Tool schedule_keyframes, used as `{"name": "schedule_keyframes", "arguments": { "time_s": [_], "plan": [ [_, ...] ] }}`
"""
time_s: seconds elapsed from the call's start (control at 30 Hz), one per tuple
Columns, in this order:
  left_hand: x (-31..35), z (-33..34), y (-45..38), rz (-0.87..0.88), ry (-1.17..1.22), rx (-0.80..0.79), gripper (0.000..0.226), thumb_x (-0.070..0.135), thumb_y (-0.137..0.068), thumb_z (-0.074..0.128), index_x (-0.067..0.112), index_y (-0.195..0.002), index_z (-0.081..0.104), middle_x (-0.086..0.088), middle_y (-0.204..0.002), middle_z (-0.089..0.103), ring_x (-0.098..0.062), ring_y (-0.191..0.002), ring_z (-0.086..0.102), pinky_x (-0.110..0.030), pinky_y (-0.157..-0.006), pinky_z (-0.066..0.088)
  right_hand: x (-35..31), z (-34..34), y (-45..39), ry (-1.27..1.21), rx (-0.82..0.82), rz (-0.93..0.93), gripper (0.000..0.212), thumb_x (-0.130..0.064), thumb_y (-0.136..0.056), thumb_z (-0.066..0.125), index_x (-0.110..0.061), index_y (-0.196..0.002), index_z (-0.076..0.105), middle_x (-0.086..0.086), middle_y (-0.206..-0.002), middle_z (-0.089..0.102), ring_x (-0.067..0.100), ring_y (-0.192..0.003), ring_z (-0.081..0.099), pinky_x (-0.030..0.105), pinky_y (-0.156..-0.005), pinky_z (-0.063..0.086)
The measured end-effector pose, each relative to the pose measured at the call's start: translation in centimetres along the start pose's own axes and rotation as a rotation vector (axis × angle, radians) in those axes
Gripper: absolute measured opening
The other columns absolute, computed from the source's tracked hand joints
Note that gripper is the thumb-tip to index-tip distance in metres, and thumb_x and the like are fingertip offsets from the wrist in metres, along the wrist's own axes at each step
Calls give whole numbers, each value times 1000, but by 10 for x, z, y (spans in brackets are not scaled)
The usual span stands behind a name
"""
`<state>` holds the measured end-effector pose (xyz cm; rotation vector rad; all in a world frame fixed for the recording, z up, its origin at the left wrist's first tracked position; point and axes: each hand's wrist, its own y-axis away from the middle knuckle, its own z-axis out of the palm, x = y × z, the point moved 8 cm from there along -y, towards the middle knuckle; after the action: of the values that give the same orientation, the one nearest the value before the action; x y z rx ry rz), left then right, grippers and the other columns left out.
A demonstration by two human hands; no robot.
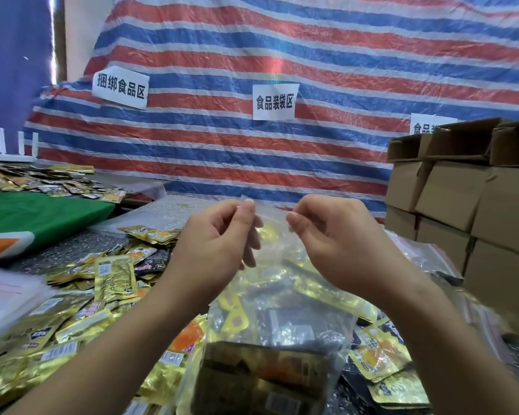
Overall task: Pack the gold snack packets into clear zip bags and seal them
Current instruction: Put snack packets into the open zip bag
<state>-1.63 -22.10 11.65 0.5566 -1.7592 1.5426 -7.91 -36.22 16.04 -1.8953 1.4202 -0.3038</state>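
Note:
A clear zip bag [277,319] filled with gold snack packets hangs upright in front of me, its bottom among the pile on the table. My left hand [219,238] pinches the left part of the bag's top edge between thumb and fingertips. My right hand [333,235] pinches the right part of the same edge. A gap of clear plastic shows between the two hands. Loose gold snack packets [81,298] lie heaped on the table to the left, and more gold snack packets [381,354] lie at the lower right.
Stacked cardboard boxes [468,205] stand at the right. A striped tarp [282,70] with paper signs hangs behind. A green cloth [36,214] and more packets [42,181] lie at the far left. Empty clear bags [6,295] lie at the left edge.

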Motion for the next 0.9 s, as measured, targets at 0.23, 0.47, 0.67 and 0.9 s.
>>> {"name": "schedule_keyframes", "arguments": {
  "time_s": [0.23, 0.47, 0.67, 0.9],
  "plan": [
    [-5, -6, 0, 5, 65, 49, 24, 42, -82, 59, 21, -75, 68, -1, -64, 65, -14, -51, 61, -21, -47, 47, -10, 4, 3, 0, -26, -5, 23, -39, -97, 53, -22, -88, 65, -10, -76, 63, 9, -74, 56, 38, -68, 49],
    [-2, -3, 20, 81, -17, 5, 20, 38, -88, 59, 24, -77, 68, -5, -69, 66, -17, -55, 63, -31, -51, 48, -31, 15, 7, -146, -118, -48, 14, -28, -96, 63, -22, -84, 66, -10, -73, 64, 8, -74, 58, 30, -67, 48],
    [-3, 0, 24, 97, -28, -34, 23, 35, -91, 51, 24, -80, 67, -4, -74, 66, -18, -58, 64, -28, -53, 50, -29, 17, 7, -146, -112, -45, 15, -23, -94, 64, -17, -81, 66, -6, -72, 62, 11, -72, 55, 32, -65, 45],
    [4, -3, 27, 203, -203, 22, 23, 35, -94, 52, 23, -78, 64, 0, -60, 62, -19, -52, 59, -42, -52, 45, -24, 25, 6, -145, -135, -21, 15, -27, -94, 64, -21, -81, 65, -8, -71, 60, 8, -69, 54, 25, -60, 44]
  ]
}}
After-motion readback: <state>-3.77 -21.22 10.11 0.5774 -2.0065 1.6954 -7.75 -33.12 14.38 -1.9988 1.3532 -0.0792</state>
